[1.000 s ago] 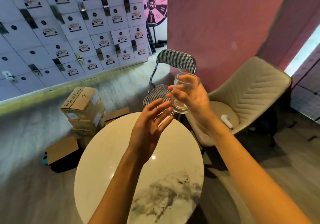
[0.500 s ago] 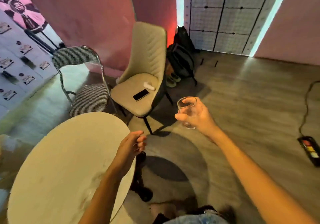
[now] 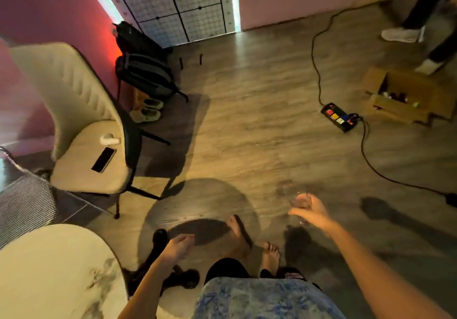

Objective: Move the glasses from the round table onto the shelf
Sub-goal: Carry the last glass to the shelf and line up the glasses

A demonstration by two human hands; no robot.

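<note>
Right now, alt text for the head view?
A person's right hand holds a clear glass over a wooden floor, the left hand empty near the round table. A beige chair with a phone on its seat stands left; a power strip lies right.

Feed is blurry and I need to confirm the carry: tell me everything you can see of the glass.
The glass is small, clear, blurred by motion. The right hand grips its side, so only the rim above and a bit of base below show. It seems roughly upright, in the air over the floor, far from the table. Contents: cannot tell.
</note>
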